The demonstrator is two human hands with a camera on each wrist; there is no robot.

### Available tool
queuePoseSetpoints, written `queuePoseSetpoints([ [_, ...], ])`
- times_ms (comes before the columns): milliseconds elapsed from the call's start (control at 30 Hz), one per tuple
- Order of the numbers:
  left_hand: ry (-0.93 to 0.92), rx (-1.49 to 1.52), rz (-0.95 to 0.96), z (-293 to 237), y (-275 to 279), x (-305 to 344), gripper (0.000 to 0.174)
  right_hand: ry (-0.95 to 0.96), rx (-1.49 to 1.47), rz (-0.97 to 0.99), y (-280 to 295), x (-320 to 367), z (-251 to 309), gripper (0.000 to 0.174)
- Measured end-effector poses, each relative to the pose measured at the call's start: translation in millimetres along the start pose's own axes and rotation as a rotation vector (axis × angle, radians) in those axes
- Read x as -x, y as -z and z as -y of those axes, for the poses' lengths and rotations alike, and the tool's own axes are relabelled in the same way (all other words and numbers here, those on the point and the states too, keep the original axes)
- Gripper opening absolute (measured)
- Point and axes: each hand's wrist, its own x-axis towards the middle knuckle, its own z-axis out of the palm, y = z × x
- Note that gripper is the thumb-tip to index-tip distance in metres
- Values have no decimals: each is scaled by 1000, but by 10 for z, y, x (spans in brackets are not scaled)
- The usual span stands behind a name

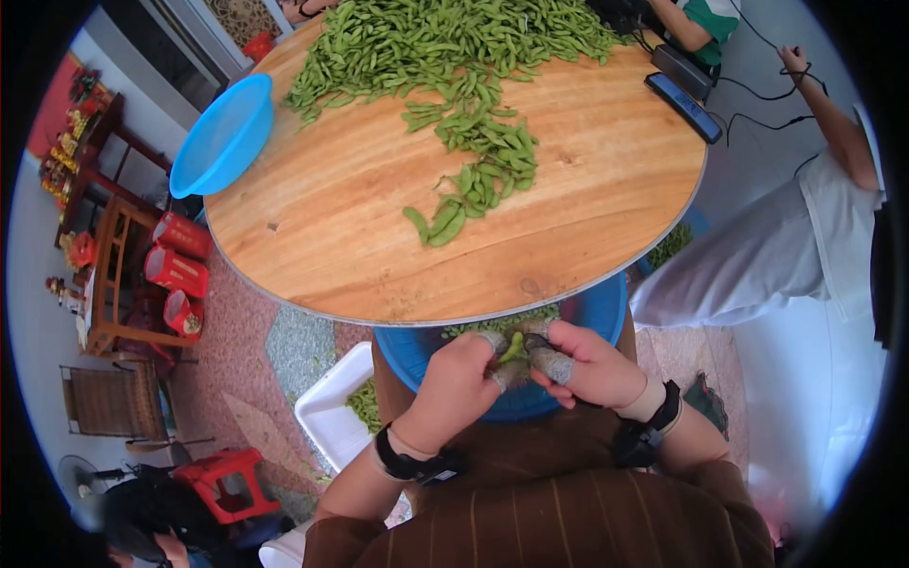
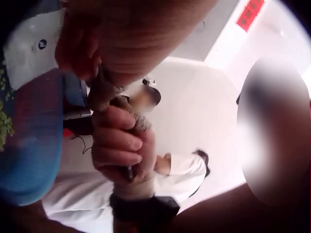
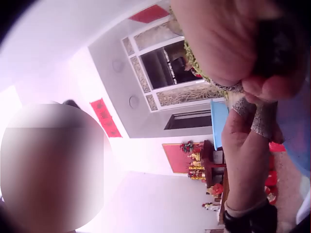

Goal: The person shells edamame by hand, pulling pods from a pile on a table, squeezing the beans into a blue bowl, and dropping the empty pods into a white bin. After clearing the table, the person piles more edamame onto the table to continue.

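A green soybean pod (image 1: pixel 514 348) is between the fingertips of both hands, over a blue basin (image 1: pixel 402 367) with loose green beans (image 1: pixel 469 327) inside. My left hand (image 1: pixel 445 386) pinches the pod from the left, grey wraps around its thumb and fingertip. My right hand (image 1: pixel 603 372) meets it from the right, also with grey-wrapped digits and a dark patch at the tip. In the left wrist view the right hand's other fingers (image 2: pixel 116 138) curl into the palm. The fingertips hide part of the pod.
Above the basin is a round wooden table (image 1: pixel 341 237) with a large heap of soybean pods (image 1: pixel 445 43). A blue plastic bowl (image 1: pixel 227 137) stands on its left edge, a phone (image 1: pixel 684 107) on its right. A white tub (image 1: pixel 327 417) holds pods at left. Other people sit and stand nearby.
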Motion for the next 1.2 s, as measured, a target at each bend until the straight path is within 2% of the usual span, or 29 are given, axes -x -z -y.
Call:
queuePoseSetpoints([
  [67, -53, -102, -63, 48, -94, 37, 12, 71, 201, -46, -9, -20, -48, 30],
  [133, -112, -204, -125, 27, -39, 37, 11, 73, 79, 7, 27, -7, -36, 29],
  [200, 585, 1084, 285, -20, 120, 43, 15, 72, -41, 57, 41, 22, -11, 28],
  [233, 587, 1085, 285, -21, 112, 50, 15, 29, -123, 67, 33, 51, 16, 26],
  [300, 697, 1612, 269, -16, 98, 72, 20, -14, -205, 79, 36, 51, 9, 23],
  [333, 698, 1611, 269, 10, 58, 92, 20, 19, -61, 9, 50, 16, -42, 23],
  [367, 632, 1331, 273, 50, -13, 117, 17, 52, 81, -62, 66, -20, -101, 24],
  [400, 563, 1052, 274, 53, -56, 124, 17, 51, 78, -63, 74, -64, -183, 24],
  [433, 566, 1053, 276, 33, -71, 132, 17, 311, 437, -224, 75, -117, -276, 26],
  [467, 497, 916, 277, -11, -61, 127, 22, 572, 797, -383, 72, -143, -320, 29],
  [500, 428, 779, 277, -36, -52, 130, 28, 569, 795, -382, 73, -151, -315, 29],
  [533, 432, 778, 278, -16, -63, 143, 28, 517, 857, -362, 82, -170, -294, 29],
  [600, 418, 713, 304, 38, -92, 170, 39, 464, 917, -337, 71, -175, -215, 31],
  [633, 421, 713, 304, 38, -85, 170, 39, 402, 907, -301, 35, -142, -135, 28],
  [667, 393, 678, 281, 35, -74, 169, 31, 338, 897, -263, 10, -124, -99, 26],
  [700, 365, 644, 258, 31, -68, 173, 25, 335, 895, -257, 8, -135, -118, 26],
  [833, 241, 417, 215, -5, -120, 148, 23, 492, 1086, -354, 29, -253, -294, 24],
  [900, 412, 503, 261, 7, -140, 135, 23, 537, 1140, -388, 45, -279, -327, 23],
  [933, 411, 503, 263, 34, -154, 137, 23, 517, 1073, -371, 64, -279, -322, 23],
  [1000, 623, 906, 176, 123, -194, 151, 15, 500, 1006, -352, 110, -277, -330, 23],
  [1033, 623, 906, 174, 171, -196, 160, 15, 476, 993, -340, 142, -278, -349, 23],
  [1100, 772, 1001, 149, 249, -187, 183, 13, 452, 979, -327, 147, -271, -367, 24],
  [1167, 784, 934, 130, 270, -209, 208, 12, 581, 1227, -449, 129, -263, -373, 24],
  [1200, 797, 865, 112, 263, -208, 211, 11, 582, 1229, -448, 87, -244, -356, 24],
])
